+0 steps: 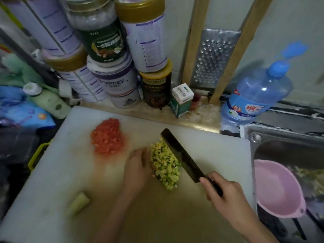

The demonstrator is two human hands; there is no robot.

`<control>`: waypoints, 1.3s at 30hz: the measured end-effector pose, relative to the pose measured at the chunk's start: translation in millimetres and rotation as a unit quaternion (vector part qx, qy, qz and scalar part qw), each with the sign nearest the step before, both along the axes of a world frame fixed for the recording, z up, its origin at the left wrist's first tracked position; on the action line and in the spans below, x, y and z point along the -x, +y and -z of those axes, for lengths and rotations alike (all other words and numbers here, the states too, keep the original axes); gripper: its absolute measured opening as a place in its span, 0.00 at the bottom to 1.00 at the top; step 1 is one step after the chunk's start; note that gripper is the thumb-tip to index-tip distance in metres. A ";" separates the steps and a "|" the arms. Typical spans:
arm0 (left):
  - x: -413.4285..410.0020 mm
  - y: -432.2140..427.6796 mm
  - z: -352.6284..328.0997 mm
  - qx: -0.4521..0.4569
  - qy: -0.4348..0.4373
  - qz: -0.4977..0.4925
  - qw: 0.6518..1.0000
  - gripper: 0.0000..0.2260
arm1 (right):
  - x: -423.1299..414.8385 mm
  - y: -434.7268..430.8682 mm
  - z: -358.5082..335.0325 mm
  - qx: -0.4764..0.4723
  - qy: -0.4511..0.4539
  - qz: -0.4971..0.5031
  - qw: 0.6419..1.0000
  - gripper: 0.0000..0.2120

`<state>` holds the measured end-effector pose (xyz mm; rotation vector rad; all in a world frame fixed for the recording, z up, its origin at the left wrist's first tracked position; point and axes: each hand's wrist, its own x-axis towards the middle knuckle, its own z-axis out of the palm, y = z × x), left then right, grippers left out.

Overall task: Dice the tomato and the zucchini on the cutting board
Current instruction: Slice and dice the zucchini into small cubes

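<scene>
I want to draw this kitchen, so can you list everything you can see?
cutting board: one, white, centre
diced tomato: one pile, red, board's far left
diced zucchini: one pile, yellow-green, mid-board
zucchini end: one, pale green, board's near left
knife: one, dark, beside the zucchini
tins and jars: several, mostly white, stacked behind
small box: one, green-white, behind board
grater: one, metal, propped behind board
bottle: one, blue, right
bowl: one, pink, at sink
left-hand grip: one, flat beside zucchini
right-hand grip: one, holding knife handle

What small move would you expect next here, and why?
Probably the left hand reaches for the uncut zucchini chunk at the near left of the cutting board. The tomato dice and zucchini dice already lie in piles, the right hand holds the cleaver ready, so only that chunk seems left.
</scene>
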<state>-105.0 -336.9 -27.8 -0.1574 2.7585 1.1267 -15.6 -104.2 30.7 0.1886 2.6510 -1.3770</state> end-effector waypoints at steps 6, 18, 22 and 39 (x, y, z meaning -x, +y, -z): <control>-38.2 27.8 -28.0 0.027 0.171 0.036 0.984 0.18 | 17.0 0.8 -6.7 0.105 -0.020 -0.027 0.994 0.10; -57.7 25.2 -48.2 0.139 0.334 0.077 0.929 0.07 | 37.3 14.0 3.3 -0.271 0.272 -0.258 0.887 0.14; -37.5 14.5 -46.0 0.159 0.268 0.128 0.942 0.08 | 41.7 21.3 0.7 -0.285 0.293 -0.295 0.864 0.16; -34.5 18.3 -43.1 0.048 0.312 0.043 0.948 0.11 | 31.0 30.9 -15.9 0.090 -0.061 -0.095 0.990 0.04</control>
